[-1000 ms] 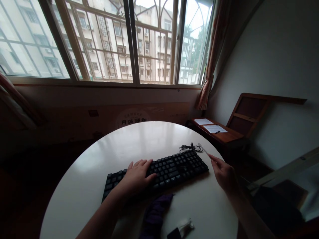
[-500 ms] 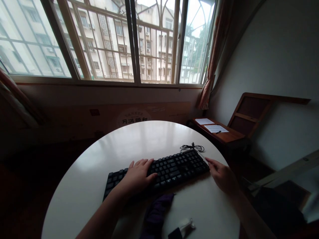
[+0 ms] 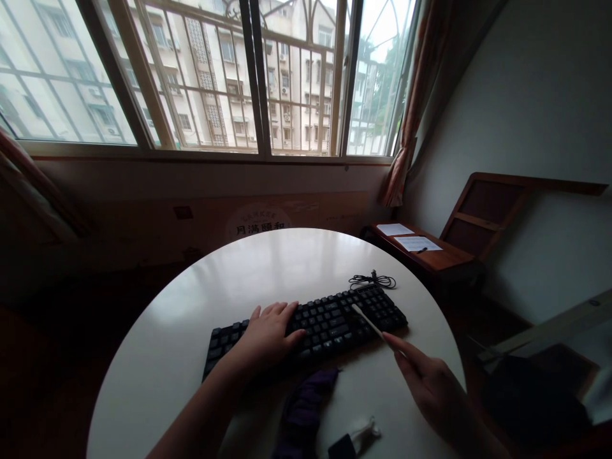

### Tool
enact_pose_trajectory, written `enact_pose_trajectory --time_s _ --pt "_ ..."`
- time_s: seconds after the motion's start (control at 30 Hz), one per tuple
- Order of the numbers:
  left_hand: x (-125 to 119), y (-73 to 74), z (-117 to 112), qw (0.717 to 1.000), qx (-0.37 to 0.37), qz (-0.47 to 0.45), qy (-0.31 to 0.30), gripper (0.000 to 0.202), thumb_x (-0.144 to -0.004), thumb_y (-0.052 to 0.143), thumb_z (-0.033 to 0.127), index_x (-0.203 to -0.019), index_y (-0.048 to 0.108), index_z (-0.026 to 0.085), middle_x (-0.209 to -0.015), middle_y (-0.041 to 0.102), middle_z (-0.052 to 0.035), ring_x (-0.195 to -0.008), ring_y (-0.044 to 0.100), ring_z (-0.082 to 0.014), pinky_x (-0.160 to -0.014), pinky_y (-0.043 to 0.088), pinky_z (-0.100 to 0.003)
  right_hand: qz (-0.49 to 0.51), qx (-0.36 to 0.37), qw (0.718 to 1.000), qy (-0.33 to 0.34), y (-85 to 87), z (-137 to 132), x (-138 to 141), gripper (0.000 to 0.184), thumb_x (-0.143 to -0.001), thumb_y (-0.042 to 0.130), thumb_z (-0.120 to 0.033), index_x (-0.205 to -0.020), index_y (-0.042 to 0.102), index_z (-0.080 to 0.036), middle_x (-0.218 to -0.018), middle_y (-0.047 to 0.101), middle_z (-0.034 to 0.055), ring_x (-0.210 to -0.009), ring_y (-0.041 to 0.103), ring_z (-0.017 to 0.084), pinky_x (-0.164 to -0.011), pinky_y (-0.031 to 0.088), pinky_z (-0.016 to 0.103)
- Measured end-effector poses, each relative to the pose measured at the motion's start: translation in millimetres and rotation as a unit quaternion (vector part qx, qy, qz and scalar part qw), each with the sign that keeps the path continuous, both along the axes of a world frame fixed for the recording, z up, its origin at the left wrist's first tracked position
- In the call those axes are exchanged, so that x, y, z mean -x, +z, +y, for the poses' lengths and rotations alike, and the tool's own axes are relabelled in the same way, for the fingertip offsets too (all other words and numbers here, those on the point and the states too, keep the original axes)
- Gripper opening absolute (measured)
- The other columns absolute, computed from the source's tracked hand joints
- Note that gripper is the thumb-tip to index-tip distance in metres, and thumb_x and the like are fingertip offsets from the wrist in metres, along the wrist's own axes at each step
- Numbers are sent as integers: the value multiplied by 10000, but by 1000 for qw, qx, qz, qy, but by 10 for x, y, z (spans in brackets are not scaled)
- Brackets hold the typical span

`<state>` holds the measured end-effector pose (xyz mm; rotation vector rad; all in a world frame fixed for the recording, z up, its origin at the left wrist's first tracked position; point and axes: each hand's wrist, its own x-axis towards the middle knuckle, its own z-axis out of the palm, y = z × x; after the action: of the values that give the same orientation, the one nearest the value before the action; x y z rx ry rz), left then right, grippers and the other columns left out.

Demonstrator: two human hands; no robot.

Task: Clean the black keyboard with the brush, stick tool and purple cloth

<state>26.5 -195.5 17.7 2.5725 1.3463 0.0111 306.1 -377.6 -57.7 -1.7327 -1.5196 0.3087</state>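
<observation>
A black keyboard (image 3: 329, 325) lies at a slant across a round white table (image 3: 157, 357). My left hand (image 3: 268, 333) rests on its left-middle part, fingers spread over the keys, holding nothing. Between the thumb and fingers of my right hand (image 3: 425, 376) is a thin white cotton swab (image 3: 367, 320). Its tip points up and left, over the keys on the right-hand part of the keyboard; whether it touches them I cannot tell. The keyboard's black cable (image 3: 372, 280) is bundled behind its far right corner.
Nearer me lie a crumpled purple cloth (image 3: 308, 408) and a small dark object (image 3: 342, 447) with a white piece (image 3: 366, 433) beside it. Right of the table, papers (image 3: 419, 243) and a pen (image 3: 421, 250) lie on a wooden chair (image 3: 452, 257). A barred window is ahead.
My right hand has moved down, towards me, from the keyboard's right end, and the swab's tip has swung left over the keys. My left hand stays on the keyboard; the view has shifted slightly.
</observation>
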Motion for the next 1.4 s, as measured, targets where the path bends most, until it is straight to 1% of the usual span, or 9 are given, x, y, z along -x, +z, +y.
enact_pose_trajectory --time_s 0.13,0.27,0.37,0.57,0.67,0.8,0.97,1.23,1.4 --pt "4 12 -11 1000 3 -1 2 712 -909 437 551 -1528 400 200 -1546 454 -120 -1433 386 -334 -1221 176 -574 -10 42 999 23 40 42 45 437 -1011 387 -448 -1339 634 -296 -1095 734 31 -891 729 196 -797 579 250" --pt "13 6 -8 1000 2 -5 -2 720 -910 437 556 -1533 391 197 -1545 455 -122 -1433 386 -333 -1219 178 -575 -32 67 996 41 112 121 34 426 -997 399 -418 -1341 633 -325 -1184 707 13 -1053 701 209 -907 558 269" --pt "18 -16 4 1000 1 -7 -5 722 -911 440 559 -1532 392 195 -1543 457 -126 -1430 389 -334 -1217 177 -579 -59 88 994 32 165 118 -70 440 -990 394 -430 -1340 638 -323 -1163 715 24 -1046 705 221 -881 564 276" --pt "17 -36 18 1000 0 -7 -6 707 -912 459 547 -1531 391 211 -1541 462 -113 -1432 387 -329 -1216 181 -576 -93 123 987 -49 207 21 -303 478 -1000 346 -439 -1360 626 -295 -1191 703 51 -1064 698 238 -942 547 309" --pt "15 -28 17 1000 1 -2 -7 709 -913 462 544 -1531 390 205 -1548 451 -119 -1436 381 -329 -1214 183 -578 -80 86 992 -37 226 3 -203 505 -1015 324 -447 -1392 599 -255 -1187 704 67 -1022 711 226 -916 555 293" --pt "17 -7 -1 1000 2 0 -4 714 -917 453 544 -1537 381 198 -1553 444 -126 -1438 378 -331 -1215 180 -576 -85 69 994 21 279 34 19 488 -1014 344 -413 -1376 616 -231 -1113 728 81 -951 724 215 -849 565 259" --pt "17 33 -29 1000 14 2 -1 715 -913 455 541 -1539 379 202 -1553 446 -118 -1443 370 -325 -1223 165 -568 -119 110 986 26 283 52 43 449 -994 374 -360 -1351 636 -287 -1052 745 53 -927 728 209 -825 557 242" --pt "34 31 -26 1000 15 -2 1 715 -913 452 543 -1542 372 212 -1562 430 -122 -1443 368 -323 -1220 160 -577 -163 181 966 -84 226 18 -156 461 -1009 337 -371 -1400 579 -365 -1093 735 47 -950 726 239 -821 554 295" --pt "41 10 -16 1000 11 -8 -2 726 -908 453 543 -1542 371 201 -1555 439 -126 -1439 374 -327 -1220 165 -576 -192 211 954 -88 254 -35 -199 465 -1016 314 -383 -1418 549 -401 -1141 722 39 -971 723 248 -794 551 302"
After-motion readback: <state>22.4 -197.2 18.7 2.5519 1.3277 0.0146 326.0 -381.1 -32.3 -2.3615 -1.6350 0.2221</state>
